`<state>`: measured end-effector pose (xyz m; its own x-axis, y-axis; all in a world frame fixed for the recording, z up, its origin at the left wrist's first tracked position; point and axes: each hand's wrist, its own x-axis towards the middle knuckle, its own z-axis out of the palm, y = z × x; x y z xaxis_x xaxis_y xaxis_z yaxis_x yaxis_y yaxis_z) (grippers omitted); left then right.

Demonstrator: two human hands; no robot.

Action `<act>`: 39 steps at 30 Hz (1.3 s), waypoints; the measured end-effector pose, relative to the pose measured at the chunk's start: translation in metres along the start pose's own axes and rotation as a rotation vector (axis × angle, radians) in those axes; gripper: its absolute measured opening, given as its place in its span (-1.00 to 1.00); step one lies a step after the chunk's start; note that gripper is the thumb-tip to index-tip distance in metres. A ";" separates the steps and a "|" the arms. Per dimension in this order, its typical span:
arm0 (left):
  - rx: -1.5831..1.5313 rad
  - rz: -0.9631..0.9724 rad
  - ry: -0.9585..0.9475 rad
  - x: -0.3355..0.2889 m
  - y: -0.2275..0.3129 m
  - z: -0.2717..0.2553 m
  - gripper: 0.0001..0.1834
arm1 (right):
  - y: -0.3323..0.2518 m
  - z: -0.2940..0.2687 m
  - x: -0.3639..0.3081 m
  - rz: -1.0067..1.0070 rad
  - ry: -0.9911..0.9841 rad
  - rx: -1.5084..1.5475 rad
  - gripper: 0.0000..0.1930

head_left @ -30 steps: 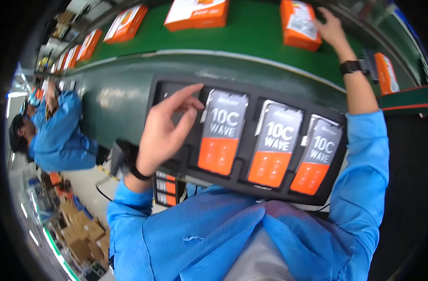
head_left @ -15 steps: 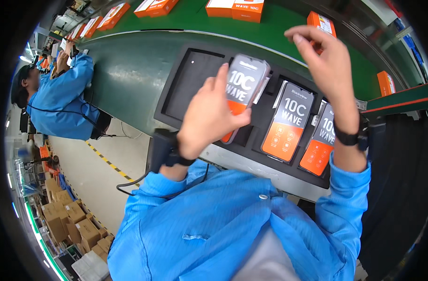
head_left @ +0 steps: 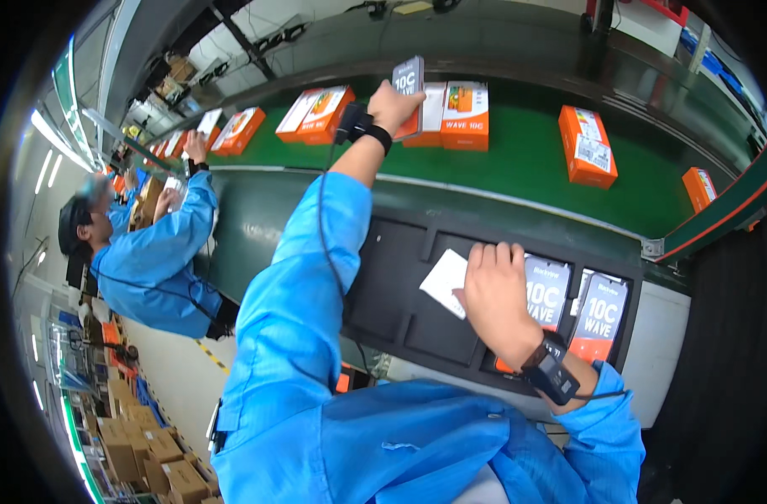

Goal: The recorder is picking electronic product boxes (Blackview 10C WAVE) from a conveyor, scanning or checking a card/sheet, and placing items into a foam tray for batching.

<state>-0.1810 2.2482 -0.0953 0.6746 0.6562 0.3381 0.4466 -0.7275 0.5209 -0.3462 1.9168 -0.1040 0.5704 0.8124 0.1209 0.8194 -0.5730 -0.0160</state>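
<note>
My left hand (head_left: 390, 107) is stretched far forward, closed on a smartphone (head_left: 409, 77) with a grey and orange front. The phone is tilted above the green belt, overlapping an orange and white box (head_left: 434, 118) behind it; whether they touch I cannot tell. Over the black tray (head_left: 392, 323), my right hand (head_left: 499, 294) has its fingers bent down at the edge of a small white card (head_left: 445, 281), thumb against it. Two more smartphones lie in the tray's right compartments, one (head_left: 545, 281) partly behind my right hand, the other (head_left: 602, 312) beside it.
Several orange and white boxes stand on the green belt (head_left: 518, 168), one box (head_left: 587, 147) at the right. A red-edged rail (head_left: 728, 202) borders the right side. At the left, a co-worker in a blue jacket (head_left: 152, 260) works at the same bench. Cardboard boxes (head_left: 140, 454) are stacked beyond.
My left hand has carried the smartphone from the tray forward over the belt. The right hand has come down to the white card in the tray. The view has tilted up.
</note>
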 end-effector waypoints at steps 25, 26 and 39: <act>0.183 -0.270 0.060 0.023 0.007 0.169 -0.12 | 0.008 0.018 0.004 -0.070 0.044 0.135 -0.63; 0.197 -0.272 0.044 0.024 0.003 0.168 -0.04 | 0.007 0.018 0.006 -0.067 0.055 0.143 -0.63; 0.217 -0.278 -0.105 -0.003 0.021 0.145 -0.05 | 0.002 0.020 0.017 -0.061 0.092 0.178 -0.63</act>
<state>-0.0885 2.2019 -0.1995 0.5615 0.8189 0.1189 0.7279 -0.5572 0.3995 -0.3333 1.9319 -0.1221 0.5183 0.8271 0.2173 0.8541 -0.4879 -0.1802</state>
